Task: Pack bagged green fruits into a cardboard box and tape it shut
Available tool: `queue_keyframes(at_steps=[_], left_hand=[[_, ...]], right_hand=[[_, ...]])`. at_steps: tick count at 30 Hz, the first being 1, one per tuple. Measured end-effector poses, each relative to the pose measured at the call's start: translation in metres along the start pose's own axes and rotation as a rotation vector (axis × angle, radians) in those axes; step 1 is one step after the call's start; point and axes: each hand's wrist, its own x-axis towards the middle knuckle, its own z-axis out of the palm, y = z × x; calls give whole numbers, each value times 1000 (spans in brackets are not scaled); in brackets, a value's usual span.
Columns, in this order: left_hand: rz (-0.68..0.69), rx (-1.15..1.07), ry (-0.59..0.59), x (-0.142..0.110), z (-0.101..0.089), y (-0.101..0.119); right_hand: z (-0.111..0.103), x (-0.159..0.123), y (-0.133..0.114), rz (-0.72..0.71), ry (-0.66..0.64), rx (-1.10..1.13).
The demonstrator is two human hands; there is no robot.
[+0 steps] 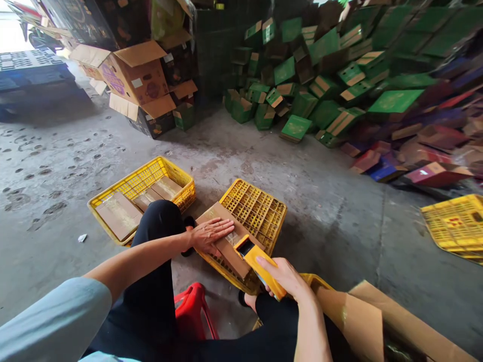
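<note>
A flat brown cardboard box (239, 242) lies on an upturned yellow plastic crate (260, 211) in front of me. My left hand (211, 235) rests flat on top of the box, fingers stretched out. My right hand (283, 275) is wrapped around a yellow hand-held tool (267, 271), which looks like a tape dispenser. Its front end, with a dark opening, is over the right part of the box; whether it touches cannot be told. Shiny clear tape shows on the cardboard between the hand and the tool.
Left, another yellow crate (160, 163) holds several brown boxes (119, 215). A red stool (190, 306) stands between my legs. An open carton (352, 317) is at my right. Green boxes (296, 128) are heaped at the back, stacked cartons (139, 75) back left, a yellow crate (456, 226) far right.
</note>
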Motion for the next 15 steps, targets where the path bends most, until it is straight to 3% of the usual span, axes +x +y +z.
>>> queue_keyframes(at_steps=[15], left_hand=[[-63, 81, -12, 4, 8, 14]], right_hand=[[9, 9, 2, 3, 17, 18]])
